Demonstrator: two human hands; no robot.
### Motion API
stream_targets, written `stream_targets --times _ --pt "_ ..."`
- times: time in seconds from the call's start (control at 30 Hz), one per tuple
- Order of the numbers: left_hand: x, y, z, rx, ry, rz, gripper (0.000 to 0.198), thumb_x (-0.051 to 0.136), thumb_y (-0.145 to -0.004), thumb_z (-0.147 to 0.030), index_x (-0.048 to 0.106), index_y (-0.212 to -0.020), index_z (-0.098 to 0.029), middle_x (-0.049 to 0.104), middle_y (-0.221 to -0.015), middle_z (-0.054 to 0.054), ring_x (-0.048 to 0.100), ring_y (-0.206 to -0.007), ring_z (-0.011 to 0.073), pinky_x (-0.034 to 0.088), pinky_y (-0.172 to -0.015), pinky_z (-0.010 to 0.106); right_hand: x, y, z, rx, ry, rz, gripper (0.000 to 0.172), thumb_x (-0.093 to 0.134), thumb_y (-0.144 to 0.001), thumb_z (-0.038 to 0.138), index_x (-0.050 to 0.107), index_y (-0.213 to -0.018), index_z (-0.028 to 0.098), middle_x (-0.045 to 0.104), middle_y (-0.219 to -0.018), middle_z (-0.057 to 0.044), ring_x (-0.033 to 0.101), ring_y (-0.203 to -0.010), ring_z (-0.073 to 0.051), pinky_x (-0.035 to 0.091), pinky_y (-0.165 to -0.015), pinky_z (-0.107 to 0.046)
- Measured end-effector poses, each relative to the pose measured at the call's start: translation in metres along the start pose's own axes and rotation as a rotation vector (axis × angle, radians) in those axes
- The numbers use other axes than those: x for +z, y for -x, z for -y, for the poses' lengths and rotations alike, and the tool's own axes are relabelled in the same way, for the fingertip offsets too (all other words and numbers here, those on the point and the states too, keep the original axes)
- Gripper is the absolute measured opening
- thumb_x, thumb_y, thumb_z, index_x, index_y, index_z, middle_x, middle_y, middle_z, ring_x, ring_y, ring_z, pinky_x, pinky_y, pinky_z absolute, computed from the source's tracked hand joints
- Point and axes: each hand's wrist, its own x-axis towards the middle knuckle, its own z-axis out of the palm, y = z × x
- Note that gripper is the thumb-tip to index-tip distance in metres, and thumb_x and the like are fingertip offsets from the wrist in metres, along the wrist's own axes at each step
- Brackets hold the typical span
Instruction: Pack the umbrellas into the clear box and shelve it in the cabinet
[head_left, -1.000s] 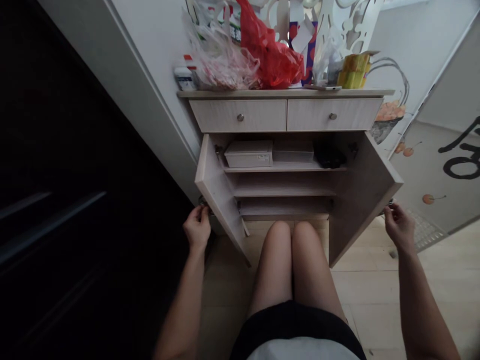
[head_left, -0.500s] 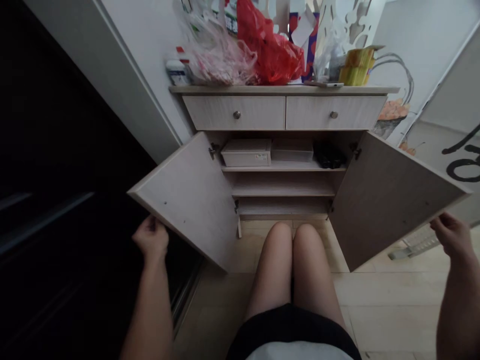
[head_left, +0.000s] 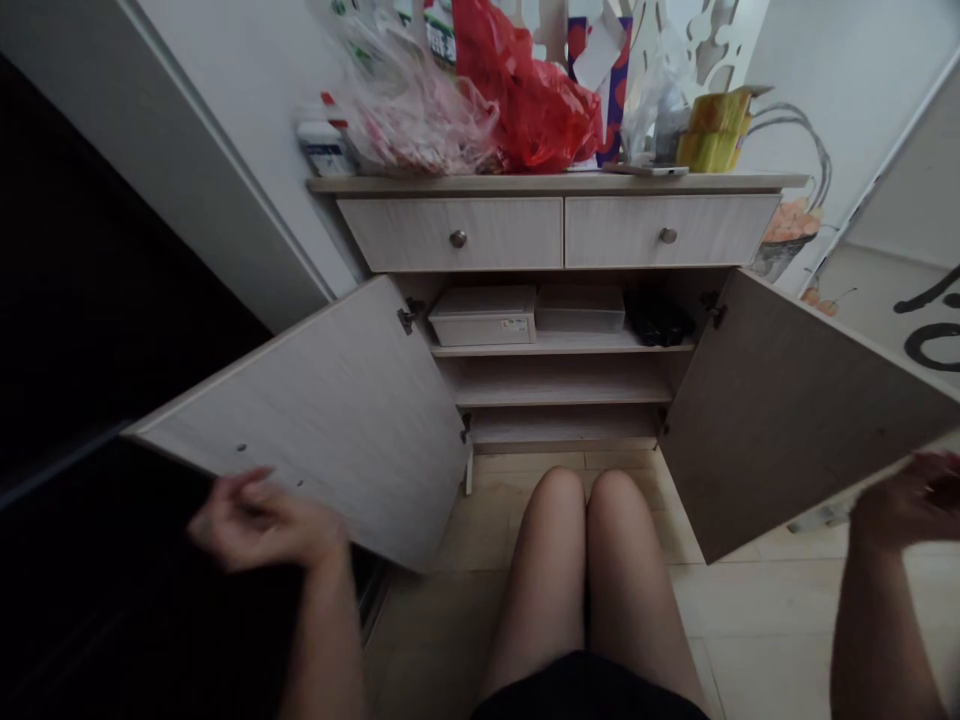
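The pale wooden cabinet (head_left: 574,447) stands in front of me with both its doors swung outward. Near the lower outer edge of the left cabinet door (head_left: 322,400), my left hand (head_left: 262,522) overlaps its inner face, fingers loosely curled and apart, slightly blurred, holding nothing visible. By the outer edge of the right cabinet door (head_left: 795,400) is my right hand (head_left: 904,502), dark and smeared, partly at the frame's edge. Whether it touches the door cannot be made out. On the upper shelf sit a white box (head_left: 480,318), a clear-sided bin (head_left: 581,308) and a black bundle (head_left: 658,318).
Two closed drawers with knobs, the left drawer (head_left: 510,235) and the right drawer (head_left: 720,230), sit above the shelves. A red plastic bag (head_left: 532,110), a clear bag (head_left: 420,120), a phone (head_left: 646,170) and a yellow box (head_left: 712,130) lie on top. My knees are close to the cabinet.
Both doors have swung wider outward. My left hand has moved from the left door's edge across its inner face, and my right hand has turned. The view has shifted slightly closer.
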Motion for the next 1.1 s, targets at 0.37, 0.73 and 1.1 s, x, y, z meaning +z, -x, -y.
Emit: stream_targets --times 0.37,0.73,1.1 --pt "0.299 0.106 -0.126 0.859 0.021 1.369 0.024 0.051 -0.093 -0.023 0.071 -0.101 -0.013 0.071 -0.102 0.017 0.06 -0.106 0.0274 0.042 -0.092 0.042 0.263 0.04 0.151 -0.57 -0.051 0.985 0.037 0.037 -0.097 0.027 0.066 -0.115 0.015 0.066 -0.115 -0.014 0.06 -0.103 -0.023 0.045 -0.082 -0.03" --pt "0.414 0.168 -0.123 0.846 -0.221 1.408 0.031 0.047 -0.086 -0.007 0.077 -0.091 -0.01 0.073 -0.087 0.019 0.059 -0.109 0.0282 0.033 -0.103 0.05 0.369 0.062 0.167 -0.681 0.353 1.188 0.039 0.036 -0.096 0.013 0.063 -0.123 0.009 0.06 -0.124 -0.021 0.062 -0.102 -0.024 0.044 -0.077 -0.029" --pt "0.381 0.152 -0.127 0.893 -0.089 1.435 0.032 0.046 -0.084 -0.002 0.076 -0.087 -0.011 0.071 -0.093 0.017 0.057 -0.108 0.0271 0.034 -0.099 0.042 0.333 0.043 0.154 -0.678 0.405 1.182 0.039 0.033 -0.099 0.021 0.068 -0.116 0.014 0.063 -0.121 -0.018 0.063 -0.094 -0.023 0.043 -0.072 -0.028"
